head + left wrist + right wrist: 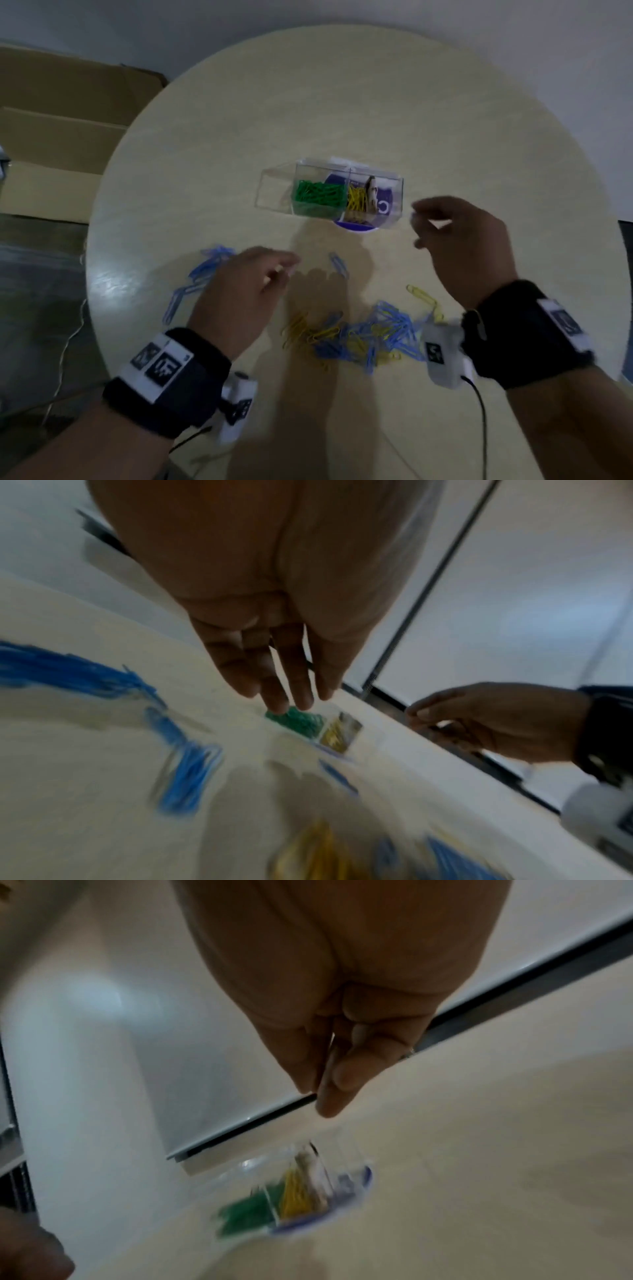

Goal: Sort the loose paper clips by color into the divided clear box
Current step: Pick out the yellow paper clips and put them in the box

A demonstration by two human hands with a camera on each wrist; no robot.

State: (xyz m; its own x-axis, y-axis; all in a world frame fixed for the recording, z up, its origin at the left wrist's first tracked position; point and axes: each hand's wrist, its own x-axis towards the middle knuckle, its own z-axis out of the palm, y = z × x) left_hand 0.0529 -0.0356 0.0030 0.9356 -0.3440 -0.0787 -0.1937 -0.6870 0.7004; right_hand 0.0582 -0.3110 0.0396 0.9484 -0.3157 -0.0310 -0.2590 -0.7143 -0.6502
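Observation:
The divided clear box (274,181) stands mid-table with green clips (318,197) in one cell and yellow clips (356,202) in the cell to their right. My right hand (416,222) hovers just right of the box and pinches a thin pale clip (330,1056) between thumb and fingers. My left hand (284,270) floats low over the table in front of the box, fingers (287,685) straight and holding nothing. A mixed pile of blue and yellow clips (363,335) lies near me. More blue clips (202,270) are spread at the left.
A single blue clip (339,265) lies between my hands and a yellow one (421,296) under my right wrist. A blue-purple disc (387,205) sits beneath the box. Cardboard boxes (51,137) stand off the round table's left edge.

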